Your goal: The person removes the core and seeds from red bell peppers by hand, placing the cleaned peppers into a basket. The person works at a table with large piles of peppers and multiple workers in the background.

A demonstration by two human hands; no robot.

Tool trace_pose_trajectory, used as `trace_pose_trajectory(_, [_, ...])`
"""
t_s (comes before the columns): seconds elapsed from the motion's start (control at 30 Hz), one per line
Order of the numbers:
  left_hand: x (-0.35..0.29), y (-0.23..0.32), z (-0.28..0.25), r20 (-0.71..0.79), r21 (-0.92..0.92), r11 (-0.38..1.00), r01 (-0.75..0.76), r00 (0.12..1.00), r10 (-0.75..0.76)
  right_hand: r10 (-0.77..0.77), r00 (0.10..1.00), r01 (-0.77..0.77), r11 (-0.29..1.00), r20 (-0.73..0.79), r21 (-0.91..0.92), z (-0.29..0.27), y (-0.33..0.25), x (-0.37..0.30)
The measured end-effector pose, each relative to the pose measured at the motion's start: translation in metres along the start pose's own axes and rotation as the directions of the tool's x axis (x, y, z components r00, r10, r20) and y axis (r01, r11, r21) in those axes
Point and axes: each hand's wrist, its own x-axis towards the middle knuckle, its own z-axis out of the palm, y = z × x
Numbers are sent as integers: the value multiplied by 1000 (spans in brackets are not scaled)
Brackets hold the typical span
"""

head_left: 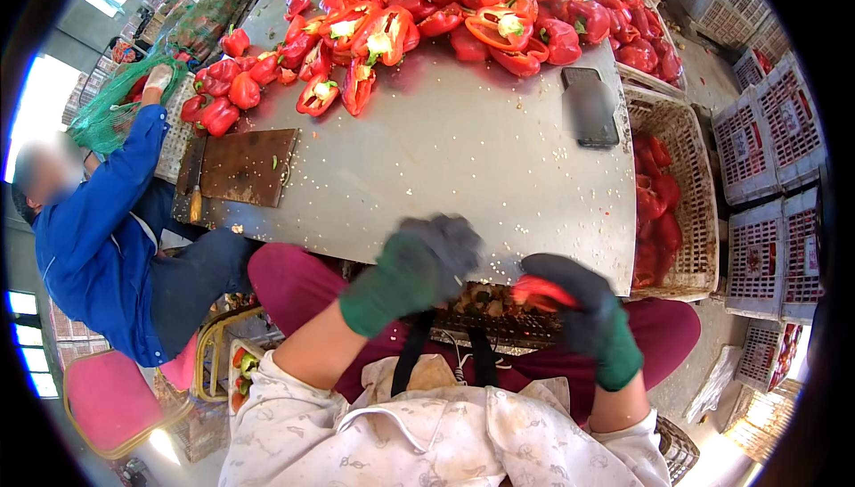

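Note:
My left hand (438,251), in a dark grey and green glove, is over the near edge of the metal table (427,157). Motion smears its fingers, so their grip does not show. My right hand (577,300), gloved alike, is closed around a red pepper piece (541,293) just off the table's near edge, above my lap. Below and between the hands sits a crate (499,327) with scraps in it. At the table's far side lies a big heap of red peppers (445,10), many cut open with pale seed cores showing.
A wooden board (251,166) with a wooden-handled knife (196,193) lies at the table's left, a phone (590,108) at its right. Baskets of peppers (704,193) line the right side. At left, a person in blue (116,237) reaches to a green net bag (111,117).

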Motion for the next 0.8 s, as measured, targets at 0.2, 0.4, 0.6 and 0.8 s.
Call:
trace_pose_trajectory(0.2, [-48,-45,5,221,-362,904,228,963,-155,450,723,-245,876,-524,415,-59,24,-18])
trace_pose_trajectory(0.4, [-33,-90,17,-154,-637,679,366,802,-577,168,577,161,936,-800,312,-117,142,-55])
trace_pose_trajectory(0.6, [-19,-216,52,-249,-589,404,700,319,-914,520,661,-34,740,-541,671,-64,106,-14])
trace_pose_trajectory(0.8, [19,-125,1,82,-405,805,434,894,-441,421,670,-86,862,-611,499,-53,99,4])
